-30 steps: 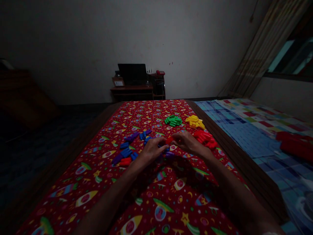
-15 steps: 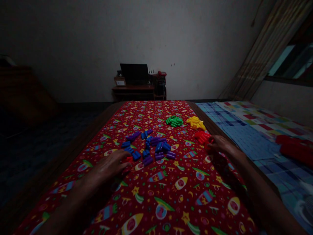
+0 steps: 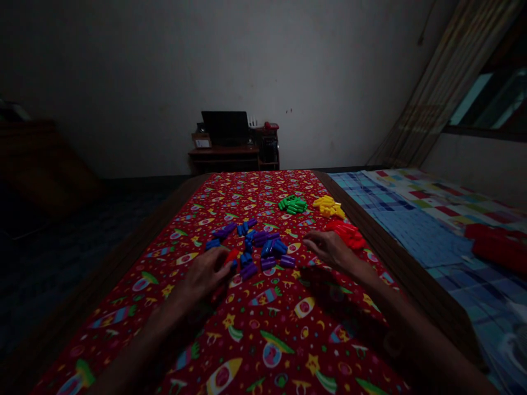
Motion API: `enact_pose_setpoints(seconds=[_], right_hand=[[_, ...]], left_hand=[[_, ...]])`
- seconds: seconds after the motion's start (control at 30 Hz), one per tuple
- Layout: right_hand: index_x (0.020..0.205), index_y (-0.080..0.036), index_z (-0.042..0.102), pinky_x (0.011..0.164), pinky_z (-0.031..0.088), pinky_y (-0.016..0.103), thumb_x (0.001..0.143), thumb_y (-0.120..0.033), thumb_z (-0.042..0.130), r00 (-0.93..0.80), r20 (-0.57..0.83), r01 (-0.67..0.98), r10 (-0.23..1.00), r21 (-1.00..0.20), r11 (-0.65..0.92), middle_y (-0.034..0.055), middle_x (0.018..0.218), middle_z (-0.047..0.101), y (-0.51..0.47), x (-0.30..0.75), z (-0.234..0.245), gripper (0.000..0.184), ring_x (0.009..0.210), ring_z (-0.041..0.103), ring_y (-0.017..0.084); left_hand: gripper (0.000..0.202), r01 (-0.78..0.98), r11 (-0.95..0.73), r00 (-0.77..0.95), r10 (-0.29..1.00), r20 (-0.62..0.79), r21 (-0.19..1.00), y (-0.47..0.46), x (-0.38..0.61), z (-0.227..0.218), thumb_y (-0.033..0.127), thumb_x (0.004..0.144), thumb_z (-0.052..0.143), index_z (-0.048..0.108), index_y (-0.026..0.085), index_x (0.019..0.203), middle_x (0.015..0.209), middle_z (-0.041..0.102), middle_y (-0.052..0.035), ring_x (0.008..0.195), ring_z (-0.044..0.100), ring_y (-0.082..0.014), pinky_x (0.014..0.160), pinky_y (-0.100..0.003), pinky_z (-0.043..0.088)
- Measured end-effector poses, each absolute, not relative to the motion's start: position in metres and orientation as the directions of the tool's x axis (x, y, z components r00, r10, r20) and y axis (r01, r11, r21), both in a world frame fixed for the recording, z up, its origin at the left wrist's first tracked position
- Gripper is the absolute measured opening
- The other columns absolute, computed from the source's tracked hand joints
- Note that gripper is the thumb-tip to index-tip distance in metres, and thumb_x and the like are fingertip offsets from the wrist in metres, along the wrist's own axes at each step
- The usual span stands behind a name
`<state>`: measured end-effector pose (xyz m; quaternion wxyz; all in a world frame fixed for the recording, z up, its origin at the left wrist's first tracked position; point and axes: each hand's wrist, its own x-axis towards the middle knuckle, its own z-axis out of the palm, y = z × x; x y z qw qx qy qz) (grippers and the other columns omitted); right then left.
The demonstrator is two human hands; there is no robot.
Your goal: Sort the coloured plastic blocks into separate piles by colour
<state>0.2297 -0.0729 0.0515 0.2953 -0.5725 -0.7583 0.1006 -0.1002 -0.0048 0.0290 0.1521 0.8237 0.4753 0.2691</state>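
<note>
My left hand [image 3: 206,272] is closed in a pinch on a red plastic piece [image 3: 231,255], just above the left part of the mixed pieces. Spread before it lie several blue pieces [image 3: 275,247] and purple pieces [image 3: 249,271], short and tube-like. My right hand [image 3: 331,249] hovers over the cloth with fingers stretched leftward and apart, nothing visible in them. Behind it rests a heap of red pieces [image 3: 349,235], partly covered by the hand. Farther back are a yellow heap [image 3: 328,207] and a green heap [image 3: 293,204].
A red patterned cloth [image 3: 272,351] covers the long table, whose brown edge [image 3: 432,299] shows at the right. Beyond that edge lies blue plaid bedding [image 3: 411,230]. A small desk [image 3: 224,153] with a dark monitor [image 3: 225,127] stands against the far wall.
My right hand has left the red heap and moved leftward toward the middle; the heap looks fuller. My left hand has lifted the red piece and shifted slightly right.
</note>
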Motion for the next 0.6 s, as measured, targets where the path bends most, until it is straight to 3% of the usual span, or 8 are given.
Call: enact_pose_setpoints(seconds=[0.13,0.23,0.33,0.43,0.6], right_hand=[[0.126,-0.015,0.057,0.063,0.043,0.024,0.092,-0.038,0.051,-0.346,0.435,0.603,0.831,-0.575,0.552,0.0096,0.095,0.071,-0.075,0.175,0.042,0.041,0.07,0.061,0.015],[0.114,-0.015,0.064,0.061,0.042,0.023,0.093,-0.034,0.049,-0.369,0.439,0.609,0.819,-0.552,0.57,0.0077,0.087,0.072,-0.071,0.167,0.035,0.032,0.066,0.06,0.013],[0.102,-0.016,0.069,0.061,0.043,0.022,0.09,-0.032,0.052,-0.208,0.43,0.703,0.879,-0.559,0.44,0.0062,0.084,0.073,-0.06,0.193,0.035,0.026,0.065,0.061,0.014],[0.098,-0.016,0.072,0.07,0.047,0.027,0.087,-0.032,0.056,0.047,0.473,0.798,0.88,-0.547,0.252,0.0088,0.092,0.074,-0.048,0.244,0.04,0.025,0.077,0.066,0.018],[0.091,-0.013,0.074,0.075,0.048,0.029,0.087,-0.033,0.055,0.263,0.411,0.925,0.873,-0.363,-0.108,0.0134,0.091,0.074,-0.037,0.32,0.043,0.028,0.084,0.068,0.023]], left_hand=[[0.029,0.457,-0.516,0.574,0.793,0.203,0.725,-0.014,-0.05,0.039,0.043,0.081,0.054,0.065,0.02,0.091,0.086,0.071,-0.0043,0.076,0.067,-0.0193,0.067,-0.028,0.052],[0.033,0.333,-0.458,0.628,0.76,0.169,0.824,-0.017,-0.027,0.033,0.045,0.081,0.055,0.066,0.018,0.098,0.093,0.073,-0.0068,0.083,0.068,-0.0205,0.073,-0.03,0.054],[0.034,0.334,-0.474,0.574,0.788,0.224,0.815,-0.014,-0.027,0.026,0.041,0.082,0.055,0.066,0.018,0.104,0.103,0.072,-0.0084,0.093,0.068,-0.0221,0.081,-0.033,0.055],[0.029,0.421,-0.541,0.486,0.812,0.322,0.728,-0.005,-0.041,0.022,0.037,0.084,0.05,0.067,0.019,0.099,0.103,0.072,-0.0082,0.097,0.066,-0.023,0.084,-0.035,0.054],[0.027,0.502,-0.581,0.38,0.814,0.44,0.64,0.009,-0.061,0.022,0.035,0.085,0.046,0.068,0.02,0.094,0.104,0.071,-0.008,0.098,0.065,-0.023,0.086,-0.036,0.052]])
